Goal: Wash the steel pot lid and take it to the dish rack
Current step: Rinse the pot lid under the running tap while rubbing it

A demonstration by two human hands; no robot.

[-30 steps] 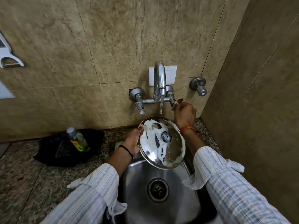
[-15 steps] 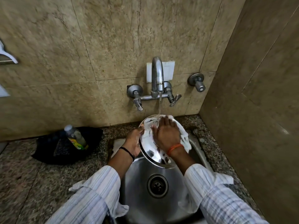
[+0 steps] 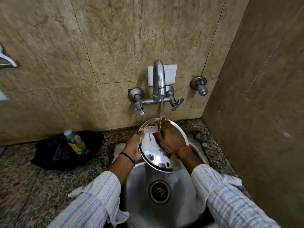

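Right hand (image 3: 171, 139) shifted further across round shiny steel pot lid (image 3: 153, 153) since half second ago, palm flat on soapy face, fingers (image 3: 158, 133) spread, gripping nothing. Left hand (image 3: 134, 145) pinches lid's left rim, fingers closed on it. Lid tilted over curved steel sink (image 3: 141, 198), under thin water stream (image 3: 160, 112) from chrome wall tap (image 3: 158, 79). Clear plastic bottle (image 3: 75, 142) on black cloth (image 3: 49, 153), speckled granite surface (image 3: 24, 186) left.

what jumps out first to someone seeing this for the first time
The soapy steel pot lid held tilted over the sink at centre: the left hand grips its rim, the right hand lies flat on it. A thin stream of water falls from the wall tap onto them. A bottle stands on the counter at left.
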